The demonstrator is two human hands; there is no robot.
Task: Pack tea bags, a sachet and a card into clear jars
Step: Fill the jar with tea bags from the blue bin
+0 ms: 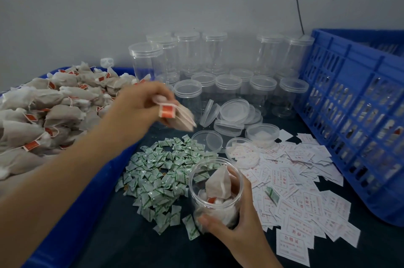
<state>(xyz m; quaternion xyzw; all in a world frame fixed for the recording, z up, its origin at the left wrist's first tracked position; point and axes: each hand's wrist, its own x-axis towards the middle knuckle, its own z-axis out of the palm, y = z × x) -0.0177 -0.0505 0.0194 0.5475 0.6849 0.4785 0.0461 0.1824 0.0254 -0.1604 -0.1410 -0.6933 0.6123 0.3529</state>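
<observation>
Several beige tea bags [218, 182] in open jar [192, 189]; right fingers [208, 220] wrap it; left fingers [159, 98] pinch blurred bags [183, 119], perhaps two.

Dark tabletop [122, 241]. Bears at left a blue tray [72, 224] heaped with tea bags [43, 110]. At centre, a loose pile of green-printed sachets [157, 176]. Right of it, scattered white cards [306, 197] with red print. Behind both, loose clear lids [235, 111], some stacked, then capped clear jars [262, 90] ranged back to the wall. At far right, a blue slatted crate [354, 114], just beside the cards.
</observation>
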